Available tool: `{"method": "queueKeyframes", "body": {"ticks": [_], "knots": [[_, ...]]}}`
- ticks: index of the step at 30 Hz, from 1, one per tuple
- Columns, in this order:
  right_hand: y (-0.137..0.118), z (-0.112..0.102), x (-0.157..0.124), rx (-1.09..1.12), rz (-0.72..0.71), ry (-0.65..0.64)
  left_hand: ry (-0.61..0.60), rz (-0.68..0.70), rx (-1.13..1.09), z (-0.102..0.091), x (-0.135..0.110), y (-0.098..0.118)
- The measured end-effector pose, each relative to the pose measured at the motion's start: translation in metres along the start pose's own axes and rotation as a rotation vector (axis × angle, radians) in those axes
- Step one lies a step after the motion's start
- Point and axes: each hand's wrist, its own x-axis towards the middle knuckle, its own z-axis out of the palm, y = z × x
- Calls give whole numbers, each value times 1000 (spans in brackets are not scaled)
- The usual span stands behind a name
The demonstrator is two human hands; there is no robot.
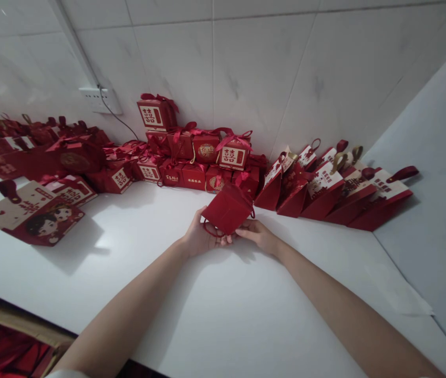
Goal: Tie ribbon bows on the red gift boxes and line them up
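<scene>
A small red gift box [228,207] with dark red cord loops is held tilted above the white table, its plain face toward me. My left hand [203,236] cups it from the left and below, fingers curled under. From the right, my right hand [258,234] pinches its lower right side, thumb on the edge near a cord. The fingertips of both hands meet beneath the box, and some are hidden by it. Just behind it stands a row of stacked red gift boxes [195,176] tied with ribbons.
Slanted red-and-white gift boxes [325,184] with ribbon loops lean in a row at the right. More red boxes [76,157] crowd the left, with a cartoon-printed box [51,218] in front. A wall socket [100,100] has a cable. Below the table [128,278] is a carton [13,320] holding red items.
</scene>
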Motion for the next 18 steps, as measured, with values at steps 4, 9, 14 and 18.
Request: {"method": "queueKeyframes", "body": {"ticks": [4, 9, 14, 18], "knots": [[-3, 1, -1, -6, 17, -2, -4, 4, 15, -1, 0, 0], [-4, 2, -1, -14, 5, 5, 10, 4, 29, 1, 1, -1], [7, -4, 3, -3, 69, 150, 40, 85, 124, 0, -4, 4], [15, -14, 7, 142, 126, 339, 261, 332, 472, -10, -15, 17]]}}
